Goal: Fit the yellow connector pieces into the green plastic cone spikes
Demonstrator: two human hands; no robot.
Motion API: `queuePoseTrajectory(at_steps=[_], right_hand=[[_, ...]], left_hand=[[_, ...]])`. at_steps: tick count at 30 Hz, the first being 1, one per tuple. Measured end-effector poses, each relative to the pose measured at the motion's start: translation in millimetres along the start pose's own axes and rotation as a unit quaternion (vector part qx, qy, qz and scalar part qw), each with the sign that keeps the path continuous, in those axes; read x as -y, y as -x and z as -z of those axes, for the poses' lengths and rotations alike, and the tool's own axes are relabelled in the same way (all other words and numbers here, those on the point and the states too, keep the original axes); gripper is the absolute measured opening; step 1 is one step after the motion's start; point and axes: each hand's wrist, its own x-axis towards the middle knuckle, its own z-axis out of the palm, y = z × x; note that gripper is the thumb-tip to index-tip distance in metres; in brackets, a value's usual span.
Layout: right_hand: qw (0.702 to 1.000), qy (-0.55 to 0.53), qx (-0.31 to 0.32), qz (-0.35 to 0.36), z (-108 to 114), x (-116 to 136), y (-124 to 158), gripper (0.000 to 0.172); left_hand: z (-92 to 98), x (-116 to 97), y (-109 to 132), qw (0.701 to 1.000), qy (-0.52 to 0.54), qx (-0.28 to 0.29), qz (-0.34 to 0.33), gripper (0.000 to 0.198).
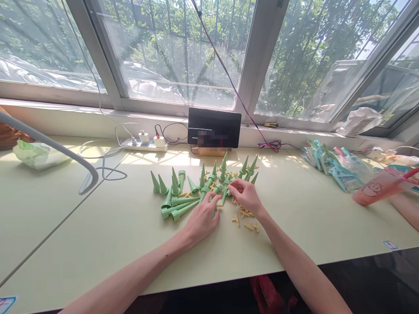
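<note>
My left hand [203, 217] is curled low over the near side of a pile of hollow green plastic spikes [185, 208]. Its fingers close round one green spike, partly hidden under the hand. To its right, my right hand [246, 196] pinches thumb and forefinger together at a small yellow plastic piece, mostly covered by the fingertips. Several spikes stand point up behind the hands, while others lie on their sides at the left. Small yellow T-shaped pieces [235, 220] lie scattered below my right hand and among the spikes.
Behind the pile, a dark tablet [214, 128] leans on a cardboard box. A power strip [144, 145] with cables lies left of it. A grey curved bar [49, 146] crosses the left side. Bagged teal items [343, 172], a pink cup [376, 189] and another person's arm [406, 210] are at right.
</note>
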Motion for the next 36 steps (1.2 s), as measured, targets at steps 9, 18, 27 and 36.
queuePoseTrajectory(at_steps=[9, 18, 27, 36], right_hand=[[1.000, 0.007, 0.000, 0.002, -0.9, 3.4, 1.1, 0.024], [1.000, -0.007, -0.003, 0.015, -1.4, 6.0, 2.6, 0.022], [0.998, -0.013, 0.020, 0.062, -4.6, 10.7, 6.7, 0.022], [0.995, -0.013, 0.060, 0.079, -7.0, 10.0, 8.2, 0.024]], left_hand=[[-1.3, 0.1, 1.4, 0.998, 0.061, -0.004, -0.008, 0.035], [2.0, -1.7, -1.9, 0.989, 0.124, -0.077, 0.000, 0.028], [5.0, 3.5, -5.9, 0.983, 0.119, -0.133, 0.039, 0.022], [4.2, 2.5, -4.9, 0.985, 0.117, -0.125, 0.038, 0.024]])
